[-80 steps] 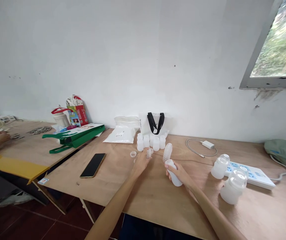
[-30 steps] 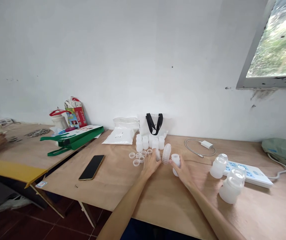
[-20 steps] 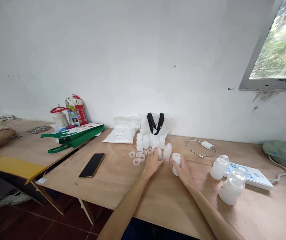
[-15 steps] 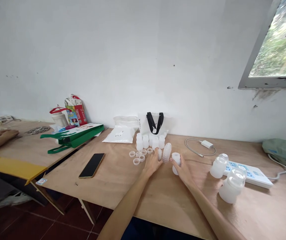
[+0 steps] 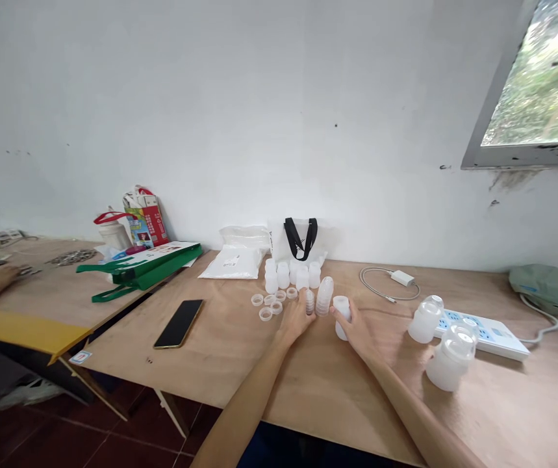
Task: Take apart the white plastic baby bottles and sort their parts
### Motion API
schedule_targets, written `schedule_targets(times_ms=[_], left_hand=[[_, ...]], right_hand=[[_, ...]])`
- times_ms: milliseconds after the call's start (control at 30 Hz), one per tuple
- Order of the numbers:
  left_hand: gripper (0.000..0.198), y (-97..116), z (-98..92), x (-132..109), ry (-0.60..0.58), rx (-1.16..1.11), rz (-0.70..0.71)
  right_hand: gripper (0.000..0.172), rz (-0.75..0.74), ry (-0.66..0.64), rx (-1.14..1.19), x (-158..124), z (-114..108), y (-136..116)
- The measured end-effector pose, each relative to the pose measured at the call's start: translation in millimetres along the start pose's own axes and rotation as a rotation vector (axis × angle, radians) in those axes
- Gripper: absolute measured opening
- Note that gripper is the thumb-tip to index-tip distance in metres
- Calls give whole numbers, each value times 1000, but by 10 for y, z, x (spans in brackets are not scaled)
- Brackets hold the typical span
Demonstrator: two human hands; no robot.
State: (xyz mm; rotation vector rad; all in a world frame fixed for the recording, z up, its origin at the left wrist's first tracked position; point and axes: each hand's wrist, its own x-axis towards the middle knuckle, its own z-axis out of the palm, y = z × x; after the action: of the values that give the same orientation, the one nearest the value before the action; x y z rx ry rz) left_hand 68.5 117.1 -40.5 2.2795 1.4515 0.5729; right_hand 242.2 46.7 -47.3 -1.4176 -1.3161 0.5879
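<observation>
My left hand (image 5: 296,320) is curled around a small stack of translucent ribbed pieces (image 5: 310,301), whose exact kind I cannot make out. Just right of it, a taller stack of clear domed caps (image 5: 325,296) leans slightly. My right hand (image 5: 356,330) grips an uncapped frosted white bottle (image 5: 341,314) that stands upright, its thumb across the near side. Behind my left hand are several more frosted bottles (image 5: 283,275). Loose white rings (image 5: 266,314) lie to its left. Two bottles with clear domed caps (image 5: 449,365) stand farther right.
A phone (image 5: 179,324) lies on the left. At the back are a white plastic package (image 5: 232,261) and a white bag with black handles (image 5: 279,244). A charger with cable (image 5: 402,278) and a power strip (image 5: 500,338) sit right. Another person's hand (image 5: 0,276) rests on the neighbouring table.
My hands keep nearly the same places on the stack and the bottle. The view has shifted slightly. The other person's hand at far left has drawn back leftward.
</observation>
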Motion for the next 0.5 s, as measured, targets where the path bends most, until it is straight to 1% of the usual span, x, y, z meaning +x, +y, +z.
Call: schedule_targets(times_ms=[100, 167, 300, 400, 500], left_hand=[[65, 3, -8, 9, 32, 20, 37], [68, 2, -17, 11, 25, 24, 43], [61, -11, -23, 18, 21, 35, 60], [74, -46, -9, 30, 32, -14, 54], [85, -101, 1, 33, 34, -125, 47]], right_hand=[[45, -5, 3, 10, 13, 10, 40], [46, 1, 5, 15, 18, 14, 58], [45, 1, 0, 22, 19, 14, 68], [45, 2, -9, 18, 17, 9, 65], [46, 6, -2, 12, 14, 7, 52]])
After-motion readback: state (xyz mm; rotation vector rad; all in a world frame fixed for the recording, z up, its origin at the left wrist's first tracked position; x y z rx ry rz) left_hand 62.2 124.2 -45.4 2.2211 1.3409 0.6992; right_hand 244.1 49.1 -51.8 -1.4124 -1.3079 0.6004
